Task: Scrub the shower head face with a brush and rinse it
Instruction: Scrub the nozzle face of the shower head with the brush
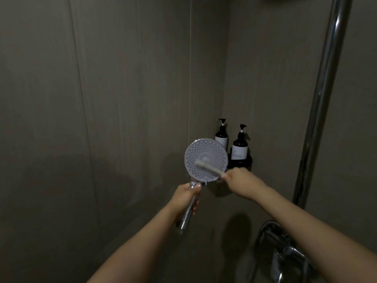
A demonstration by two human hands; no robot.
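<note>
The round white shower head (201, 154), dotted with nozzles, faces me in the middle of the view. My left hand (186, 198) grips its chrome handle just below the disc. My right hand (234, 177) holds a small white brush (208, 168) by its handle, to the right of the disc. The bristle end lies on the lower middle of the face. The brush looks slightly blurred.
Two dark pump bottles (239, 148) stand in a black corner shelf (244, 162) just behind the shower head. A chrome riser pipe (324, 88) runs up the right wall. The chrome mixer valve (279, 248) sits at lower right. Grey wall panels surround everything.
</note>
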